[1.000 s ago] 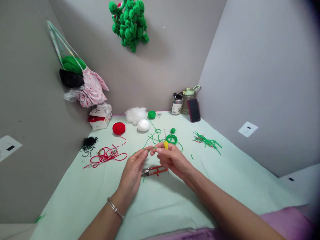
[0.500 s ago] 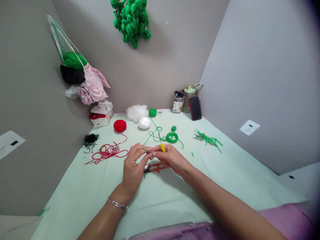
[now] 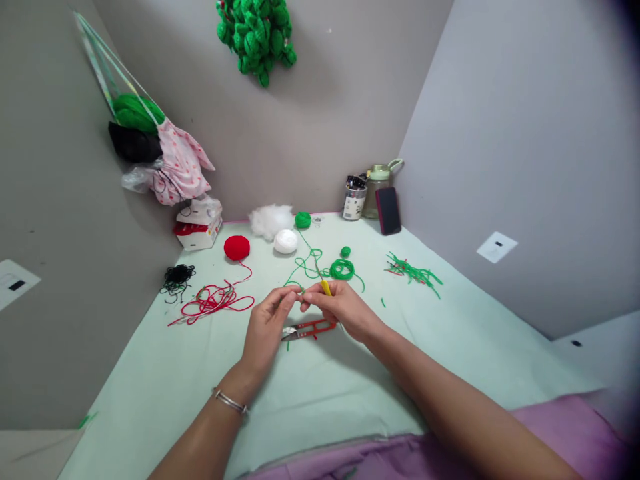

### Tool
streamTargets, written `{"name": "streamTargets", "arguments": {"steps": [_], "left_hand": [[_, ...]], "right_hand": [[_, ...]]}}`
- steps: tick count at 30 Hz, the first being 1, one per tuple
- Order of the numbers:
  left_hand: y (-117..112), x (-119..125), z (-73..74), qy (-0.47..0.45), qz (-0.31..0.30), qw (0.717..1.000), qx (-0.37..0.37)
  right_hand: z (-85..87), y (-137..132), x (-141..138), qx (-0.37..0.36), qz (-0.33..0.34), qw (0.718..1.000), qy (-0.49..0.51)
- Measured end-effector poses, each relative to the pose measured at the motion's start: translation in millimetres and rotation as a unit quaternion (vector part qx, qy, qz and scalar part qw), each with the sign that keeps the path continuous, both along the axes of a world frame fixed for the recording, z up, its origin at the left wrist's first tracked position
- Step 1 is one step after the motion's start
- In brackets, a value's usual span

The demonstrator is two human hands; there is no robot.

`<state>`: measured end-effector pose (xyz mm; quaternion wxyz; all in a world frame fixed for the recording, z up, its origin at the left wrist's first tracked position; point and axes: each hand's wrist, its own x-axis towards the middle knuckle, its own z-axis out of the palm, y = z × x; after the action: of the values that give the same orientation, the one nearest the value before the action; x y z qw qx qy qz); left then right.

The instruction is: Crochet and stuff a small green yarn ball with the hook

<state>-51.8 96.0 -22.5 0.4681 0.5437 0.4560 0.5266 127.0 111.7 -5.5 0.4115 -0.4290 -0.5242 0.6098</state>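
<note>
My left hand [image 3: 266, 321] is closed in a pinch on a strand of green yarn [image 3: 302, 291], with thumb and forefinger together. Facing it, my right hand [image 3: 347, 310] holds a crochet hook [image 3: 326, 287] by its yellow handle, the thin metal shaft pointing up and away. My right thumb and forefinger also meet at the yarn, close to the left fingertips. How the strand is looped between them is too small to make out. Below both hands, a pair of orange-handled thread snips [image 3: 314, 328] lies on the pale green tabletop [image 3: 320, 393].
Beyond my hands lie a coil of green yarn [image 3: 342, 269], a red yarn ball [image 3: 237, 248], a white ball [image 3: 285, 241] and fluffy stuffing [image 3: 271, 221]. Green scraps [image 3: 414, 272] sit to the right, beside a leaning phone [image 3: 389, 211]. Tangled red yarn [image 3: 213, 303] spreads at left.
My fingertips have shifted and the green strand now shows less between them. More of the snips is uncovered below my hands. The whole view has moved slightly.
</note>
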Motion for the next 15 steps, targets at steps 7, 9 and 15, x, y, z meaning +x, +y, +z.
{"name": "streamTargets", "arguments": {"steps": [7, 9, 15], "left_hand": [[-1.0, 1.1, -1.5, -0.033, -0.001, 0.999, -0.01], [-1.0, 0.5, 0.3, -0.041, -0.002, 0.999, -0.011], [-2.5, -0.3, 0.2, -0.044, 0.011, 0.999, 0.005]], "right_hand": [[2.2, -3.1, -1.7, 0.013, 0.016, 1.0, -0.012], [1.6, -3.3, -1.7, 0.006, 0.026, 1.0, -0.015], [-1.8, 0.5, 0.1, -0.017, 0.014, 1.0, -0.009]]}}
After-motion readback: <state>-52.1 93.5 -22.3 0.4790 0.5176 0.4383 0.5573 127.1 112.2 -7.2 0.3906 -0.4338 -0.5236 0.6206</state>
